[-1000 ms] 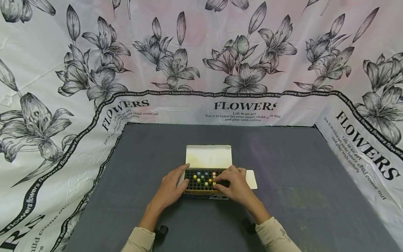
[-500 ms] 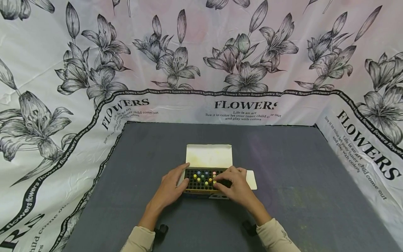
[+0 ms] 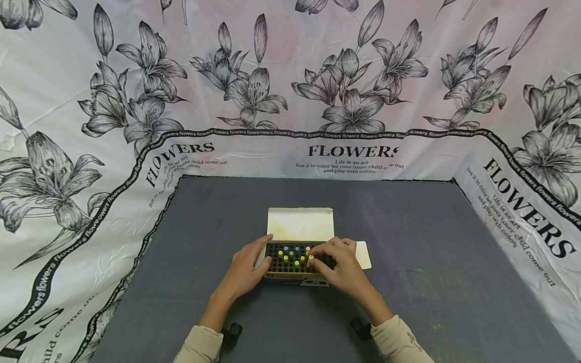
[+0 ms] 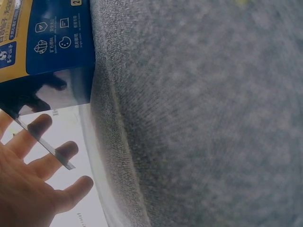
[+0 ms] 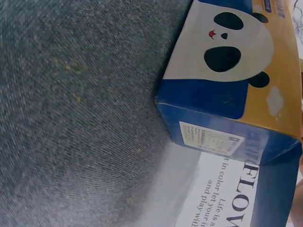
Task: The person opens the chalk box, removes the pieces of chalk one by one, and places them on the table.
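Note:
An open box (image 3: 290, 276) of coloured chalk lies in the middle of the table in the head view. Its black grid of holes holds several chalk sticks, among them yellow chalk (image 3: 280, 253) and blue chalk (image 3: 297, 248). My left hand (image 3: 246, 267) rests at the box's left end, thumb and fingers spread and fairly straight. In the left wrist view, its fingers (image 4: 71, 194) extend beside a thin flap. The right hand (image 3: 342, 264) leans over the box's right half, thumb and index fingertip pinching a pale yellow chalk stick (image 3: 310, 257). That hand hides part of the grid.
The raised lid (image 3: 300, 224) stands behind the box, its pale inside smudged yellow. A white side flap (image 3: 363, 255) juts out on the right. Grey cloth (image 3: 218, 217) covers the table, and a flower-printed sheet (image 3: 254, 154) surrounds its back and sides.
The right index finger has risen slightly, and more of the yellow chalk's end shows between the fingertips. My left hand and the box hold their places.

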